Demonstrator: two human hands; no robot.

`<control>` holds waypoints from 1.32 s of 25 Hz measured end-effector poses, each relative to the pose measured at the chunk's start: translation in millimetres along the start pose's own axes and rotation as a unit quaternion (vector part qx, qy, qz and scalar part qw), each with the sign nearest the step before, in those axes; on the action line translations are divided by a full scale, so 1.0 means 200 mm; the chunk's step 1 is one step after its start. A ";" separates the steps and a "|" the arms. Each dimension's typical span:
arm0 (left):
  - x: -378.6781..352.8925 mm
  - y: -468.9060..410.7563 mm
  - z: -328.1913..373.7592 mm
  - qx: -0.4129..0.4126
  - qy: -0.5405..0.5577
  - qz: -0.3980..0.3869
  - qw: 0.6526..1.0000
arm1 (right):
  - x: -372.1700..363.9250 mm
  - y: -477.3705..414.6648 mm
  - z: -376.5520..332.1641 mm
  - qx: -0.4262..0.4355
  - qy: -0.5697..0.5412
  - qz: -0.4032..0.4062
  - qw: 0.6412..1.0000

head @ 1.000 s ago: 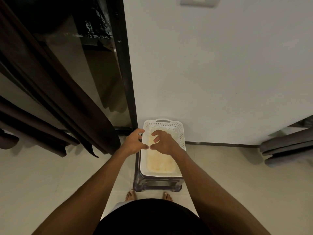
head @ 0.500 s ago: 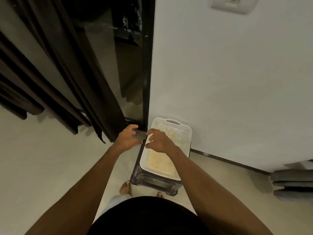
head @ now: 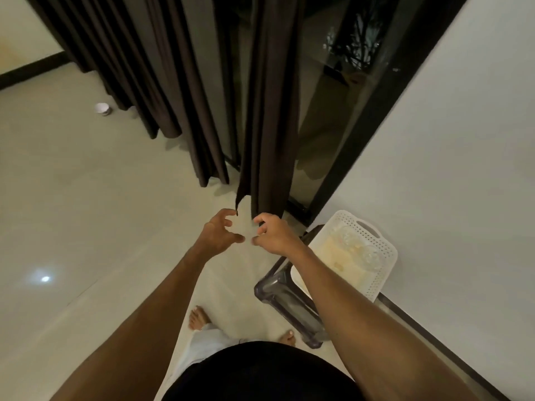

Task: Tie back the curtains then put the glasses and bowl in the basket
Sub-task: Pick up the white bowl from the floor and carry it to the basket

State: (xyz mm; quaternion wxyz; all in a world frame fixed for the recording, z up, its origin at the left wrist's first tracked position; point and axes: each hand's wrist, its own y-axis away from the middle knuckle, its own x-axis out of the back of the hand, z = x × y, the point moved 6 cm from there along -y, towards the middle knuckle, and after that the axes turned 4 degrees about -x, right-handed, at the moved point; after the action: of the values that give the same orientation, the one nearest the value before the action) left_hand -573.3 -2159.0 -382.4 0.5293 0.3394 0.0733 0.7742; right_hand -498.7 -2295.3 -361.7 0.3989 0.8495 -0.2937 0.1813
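Observation:
Dark brown curtains (head: 269, 111) hang in gathered bunches in front of a glass door. A white perforated basket (head: 373, 250) rests on a dark stool (head: 286, 302) by the wall at the right, with clear glasses (head: 351, 238) lying inside it. A small white bowl (head: 102, 108) stands on the floor far left near the curtain hem. My left hand (head: 218, 234) and my right hand (head: 273, 234) hover side by side over the floor, left of the basket, fingers curled and apart, holding nothing. The nearest curtain's hem hangs just above them.
A black-framed glass door (head: 333, 117) stands behind the curtains. A white wall (head: 448, 140) runs along the right. My bare feet (head: 199, 316) are on the pale tiled floor (head: 86, 227) beside the stool.
My view has swung left from the basket toward the curtains. Both hands have left the basket and now hang over the floor beneath the curtain hem.

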 end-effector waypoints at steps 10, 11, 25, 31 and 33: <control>0.87 -0.10 -0.46 0.039 0.046 0.055 0.997 | -0.56 -0.36 -0.74 0.013 0.064 -0.055 0.996; 0.94 -0.11 -0.49 0.043 0.046 0.059 0.996 | -0.59 -0.38 -0.80 0.015 0.066 -0.060 0.996; 1.62 -0.69 -0.56 0.081 0.065 0.125 0.987 | -0.67 -1.21 -1.51 0.054 0.094 -0.115 0.988; 1.93 -0.99 -0.47 0.101 0.075 0.173 0.977 | -0.59 -1.58 -1.87 0.092 0.110 -0.138 0.980; 2.01 -1.06 -0.48 0.105 0.079 0.181 0.975 | -0.61 -1.67 -1.97 0.101 0.116 -0.150 0.977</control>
State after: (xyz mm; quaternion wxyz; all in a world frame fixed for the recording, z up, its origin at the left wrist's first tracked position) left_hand -552.0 -1694.5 -374.8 0.3343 0.3387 0.1336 0.8693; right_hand -405.9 -1773.3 -376.7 0.3649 0.8931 -0.0946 0.2455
